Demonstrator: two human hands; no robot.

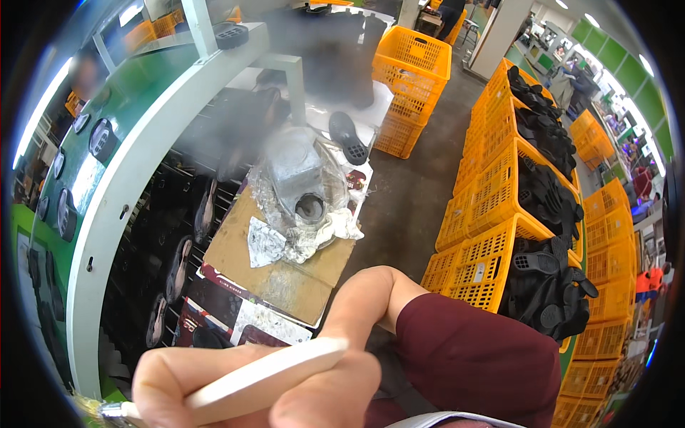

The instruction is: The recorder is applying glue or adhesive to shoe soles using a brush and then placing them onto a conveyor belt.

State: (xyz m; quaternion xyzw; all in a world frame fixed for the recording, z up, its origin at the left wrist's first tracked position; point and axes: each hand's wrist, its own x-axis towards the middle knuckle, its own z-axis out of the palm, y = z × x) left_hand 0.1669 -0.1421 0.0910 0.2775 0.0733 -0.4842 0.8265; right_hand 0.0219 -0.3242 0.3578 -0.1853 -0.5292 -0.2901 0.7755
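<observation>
My right hand (250, 389) is raised close to the camera at the lower edge, fingers closed round the pale handle of a brush (264, 379). The brush's bristles point to the lower left, partly cut off by the picture's rim. Beyond the hand, a grey metal container (294, 171) with a round opening stands on stained cardboard (285, 285), clear plastic film crumpled about it. Against its near side lie a white rag (332, 230) and a crumpled whitish sheet (265, 241). A black shoe sole (347, 137) rests just past the container. My left hand is out of view.
On the left runs a green conveyor belt (143, 93) bearing several soles, edged by a pale metal frame (107, 214). Beneath it, shoes sit on a dark rack (182, 267). Orange crates (474, 253) full of black soles line the right; more orange crates (410, 64) stand ahead.
</observation>
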